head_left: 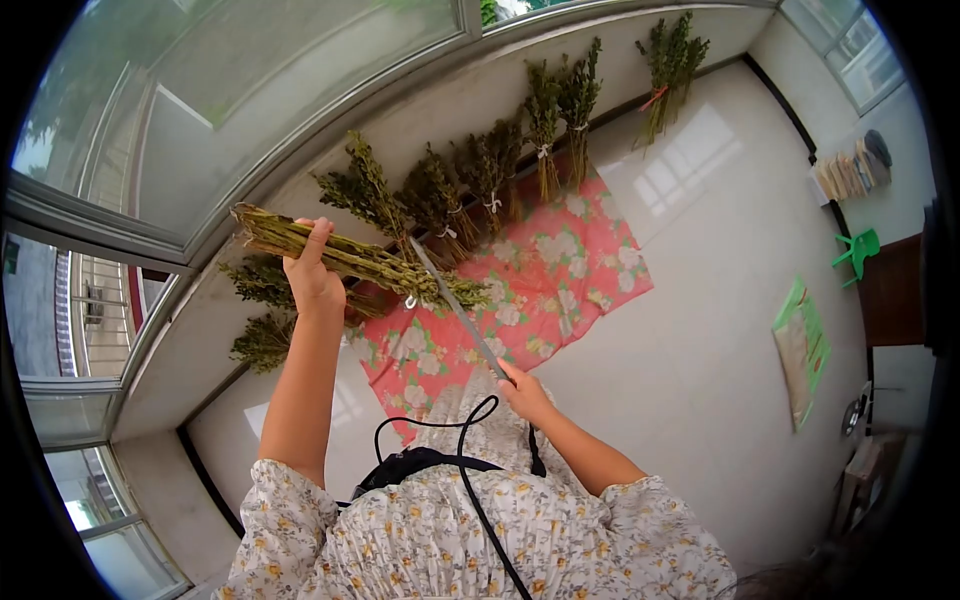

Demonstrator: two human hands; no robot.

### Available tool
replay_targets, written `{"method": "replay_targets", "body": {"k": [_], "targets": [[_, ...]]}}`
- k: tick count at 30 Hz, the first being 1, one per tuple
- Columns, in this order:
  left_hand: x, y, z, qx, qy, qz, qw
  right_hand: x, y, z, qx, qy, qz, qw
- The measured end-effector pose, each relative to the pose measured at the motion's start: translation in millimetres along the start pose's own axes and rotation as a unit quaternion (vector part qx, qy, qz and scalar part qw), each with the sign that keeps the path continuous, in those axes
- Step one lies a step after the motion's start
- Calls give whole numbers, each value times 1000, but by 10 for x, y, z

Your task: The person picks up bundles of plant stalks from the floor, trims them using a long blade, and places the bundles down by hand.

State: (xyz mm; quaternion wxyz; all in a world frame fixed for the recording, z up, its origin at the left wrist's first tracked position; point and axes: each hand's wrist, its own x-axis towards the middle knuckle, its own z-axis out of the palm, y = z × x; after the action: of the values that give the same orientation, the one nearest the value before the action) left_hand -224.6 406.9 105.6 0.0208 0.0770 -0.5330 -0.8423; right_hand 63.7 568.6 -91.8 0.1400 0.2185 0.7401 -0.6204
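Observation:
My left hand (317, 278) is closed around a thick bundle of dried stalks (375, 262), held almost level above the floor. The cut ends point left; the seed-pod tops reach right, over a red floral cloth (520, 295). My right hand (527, 396) grips the lower end of a long, thin grey stick (468, 322). That stick slants up and left and crosses the bundle near its tops; whether the two touch I cannot tell. Its far tip shows just beyond the bundle.
Several tied plant bundles (490, 175) lean along the wall under the windows, one (672, 75) farther right. A green child-size chair (857, 255) and a green-edged bag (802, 350) are at the right. A black cord (463, 455) hangs before my body.

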Motion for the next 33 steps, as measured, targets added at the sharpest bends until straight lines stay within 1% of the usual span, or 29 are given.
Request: {"method": "replay_targets", "body": {"k": [1,3,4,6,7,9,10,12,13,14,16,18,20,22,24,25,26,27,28,29,30,31,32,33], "targets": [[35,-11,-14,-1,1,-2,1000,12,-40,-7,0,3,-3,1000],[47,-12,-18,-11,5,-3,1000,-9,-107,-18,38,106,1,994],[29,-12,-36,-18,10,-6,1000,-10,-94,-21,36,101,1,994],[36,-32,-52,-8,4,-1,1000,-15,-100,-31,-73,20,-31,997],[69,-54,-63,-7,9,-2,1000,21,-134,-69,-74,24,-33,996],[76,-57,-94,-4,27,1,1000,21,-226,-133,20,157,-16,987],[48,-36,-89,-4,32,4,999,-2,-419,-194,19,152,-17,988],[-32,8,-5,7,30,0,1000,9,-795,-299,149,170,-11,974],[-63,-10,56,5,25,0,1000,125,-850,-296,65,160,-61,983],[-140,-45,106,5,-3,15,1000,231,-906,-281,-21,148,-109,983],[-400,-56,311,9,-51,25,998,393,-1306,-201,-198,145,-172,954],[-686,-62,515,20,-97,26,995,473,-1813,-78,-201,194,-215,936],[-921,-81,612,39,-119,-18,992,552,-2160,-42,-216,179,-209,937],[-963,-87,578,24,-112,-20,993,661,-2241,-59,-229,161,-202,938],[-919,16,497,76,-200,-44,976,804,-2143,-134,-219,174,-289,916],[-847,-3,418,113,-247,-16,962,833,-2142,-195,-212,169,-305,913],[-762,37,340,112,-248,-17,962,870,-2134,-258,-212,169,-305,913],[-665,111,300,201,-339,39,918,912,-2122,-319,-227,131,-326,908],[-579,159,277,285,-424,92,855,928,-2125,-354,-240,93,-346,902],[-467,172,307,352,-417,184,817,947,-2137,-359,-239,93,-344,903],[-425,171,303,352,-417,182,818,953,-2171,-356,-250,68,-345,902],[-389,165,299,299,-461,71,832,966,-2193,-359,-261,43,-348,899],[-367,151,303,241,-499,-42,831,985,-2200,-377,-262,44,-347,899],[-391,93,315,202,-461,-32,863,1009,-2195,-396,-265,51,-323,907]]}}
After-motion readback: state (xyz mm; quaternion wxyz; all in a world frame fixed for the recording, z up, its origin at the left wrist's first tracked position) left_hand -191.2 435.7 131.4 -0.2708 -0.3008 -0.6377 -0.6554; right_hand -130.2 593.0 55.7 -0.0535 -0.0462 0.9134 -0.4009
